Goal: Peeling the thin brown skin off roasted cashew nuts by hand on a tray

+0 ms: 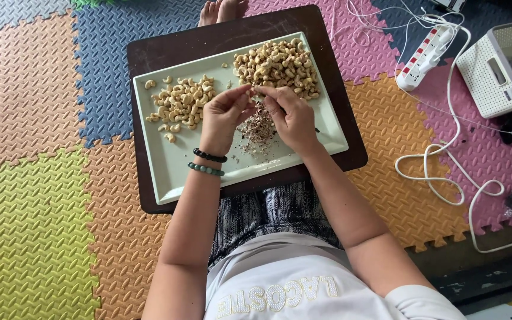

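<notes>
Our forearms reach out over the pale tray (167, 178), where our left hand (223, 115) and right hand (291, 115) pinch closed together on one small cashew nut (253, 90) above the husk flakes (259, 127), a light, brittle kernel we judge best held gently by fingertips.

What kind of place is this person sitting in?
Probably a home floor used for hand work: coloured foam puzzle mats, a power strip with loose white cables, and a tray of cashews on a dark board.
</notes>
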